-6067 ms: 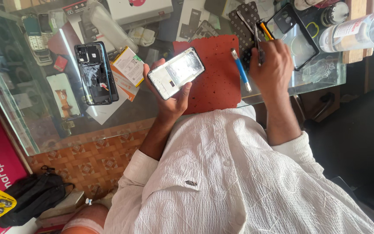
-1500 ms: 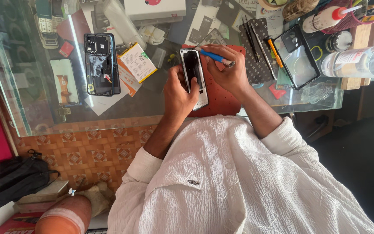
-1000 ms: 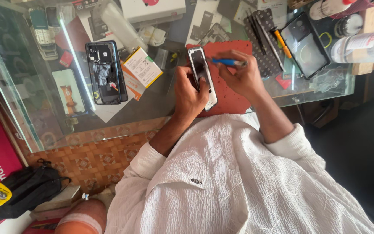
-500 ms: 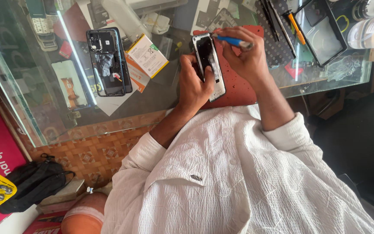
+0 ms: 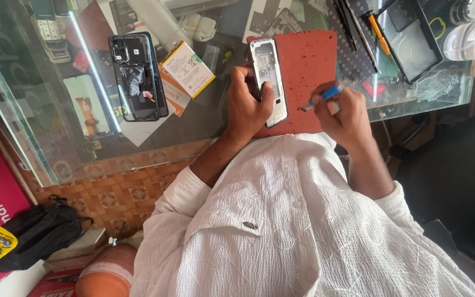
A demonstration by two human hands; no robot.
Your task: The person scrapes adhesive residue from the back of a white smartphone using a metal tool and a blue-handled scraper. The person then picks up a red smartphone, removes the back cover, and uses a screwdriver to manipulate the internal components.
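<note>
Head view: my two hands work on a silver rectangular phone frame (image 5: 269,80) over a red perforated mat (image 5: 309,66) on a glass-topped counter (image 5: 39,137).

My left hand (image 5: 247,104) is closed around the frame's near end, thumb across its edge, holding it nearly upright on the mat. My right hand (image 5: 344,113) sits just right of it, fingers pinched shut on a blue-handled screwdriver (image 5: 325,94) whose tip points toward the frame but is not touching it. To do this well, I judge the frame should be held steady against the mat and the tip brought in squarely with light pressure. Well left of my left hand lie an opened black phone body (image 5: 137,77) and a white flat battery (image 5: 188,69). Beyond my right hand are an orange-handled tool (image 5: 379,34) and a black tray (image 5: 413,38).
</note>
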